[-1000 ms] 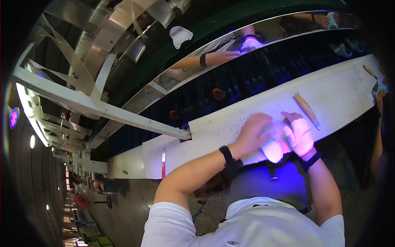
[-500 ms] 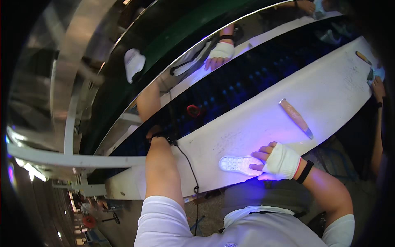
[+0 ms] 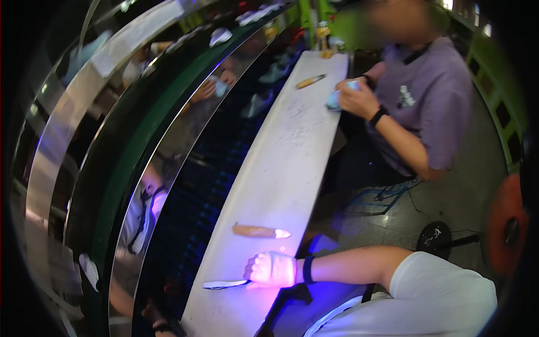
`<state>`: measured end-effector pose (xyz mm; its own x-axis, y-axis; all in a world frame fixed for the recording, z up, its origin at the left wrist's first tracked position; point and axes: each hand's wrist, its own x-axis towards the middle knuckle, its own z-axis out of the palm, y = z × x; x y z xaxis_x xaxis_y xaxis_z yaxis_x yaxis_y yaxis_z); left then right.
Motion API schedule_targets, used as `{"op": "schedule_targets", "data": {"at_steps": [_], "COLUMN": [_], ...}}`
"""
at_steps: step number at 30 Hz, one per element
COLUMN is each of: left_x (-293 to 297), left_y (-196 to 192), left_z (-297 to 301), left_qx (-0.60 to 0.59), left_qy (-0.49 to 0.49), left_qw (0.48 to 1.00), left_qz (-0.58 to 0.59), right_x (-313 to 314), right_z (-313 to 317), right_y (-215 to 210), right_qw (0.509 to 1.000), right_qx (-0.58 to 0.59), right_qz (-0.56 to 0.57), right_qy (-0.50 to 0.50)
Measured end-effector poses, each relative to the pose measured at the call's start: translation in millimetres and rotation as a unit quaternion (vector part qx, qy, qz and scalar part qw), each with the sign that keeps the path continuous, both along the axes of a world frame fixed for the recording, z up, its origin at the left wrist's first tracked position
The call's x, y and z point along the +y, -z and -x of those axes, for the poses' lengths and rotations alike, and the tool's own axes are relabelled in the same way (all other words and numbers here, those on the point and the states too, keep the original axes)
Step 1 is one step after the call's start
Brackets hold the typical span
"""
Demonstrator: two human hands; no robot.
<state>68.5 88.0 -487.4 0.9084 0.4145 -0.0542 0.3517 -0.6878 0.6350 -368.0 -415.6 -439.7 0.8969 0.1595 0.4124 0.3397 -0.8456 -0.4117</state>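
Observation:
My right hand, in a white fingerless glove with a dark wristband, is closed on the near end of a white shoe sole. The sole shows as a thin strip, seen nearly edge-on over the pale bench. Bright violet light falls on glove and sole. Beyond the hand lies a knife with a tan handle, its blade pointing right. My left hand is at the lower left, over the dark conveyor; its fingers are too dark to make out.
The long white bench runs away beside a dark conveyor and a shiny metal panel with reflections. A co-worker sits at its far right, holding a pale blue item. Another knife and a bottle stand or lie there.
My view has swung right, bringing the co-worker and the bench's far end into sight. The sole now appears nearly edge-on instead of flat, with my right hand still on it.

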Motion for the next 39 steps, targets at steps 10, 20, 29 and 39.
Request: {"op": "schedule_targets", "data": {"at_steps": [10, 20, 29, 39], "left_x": [-203.4, -177.8, -237.2, -265.7], "left_y": [-165.9, -106.9, -96.3, -86.4], "left_z": [331.8, 419.8, 377.6, 452.7], "left_qx": [-0.114, -0.194, -0.328, -0.185], "left_qy": [0.751, 0.728, 0.574, 0.353], "left_qw": [0.639, 0.618, 0.737, 0.834], "left_qz": [-0.126, -0.226, -0.141, 0.381], "right_x": [6.9, -0.9, 43.5, 31.6], "right_z": [5.4, 73.9, 69.4, 70.0], "right_y": [-1.1, -77.4, -51.4, -47.8], "right_qw": [0.975, 0.999, 0.835, 0.758], "right_qx": [0.005, 0.021, 0.040, 0.076], "right_qz": [-0.208, -0.043, -0.546, -0.647], "right_qy": [0.082, 0.014, 0.050, 0.041]}}
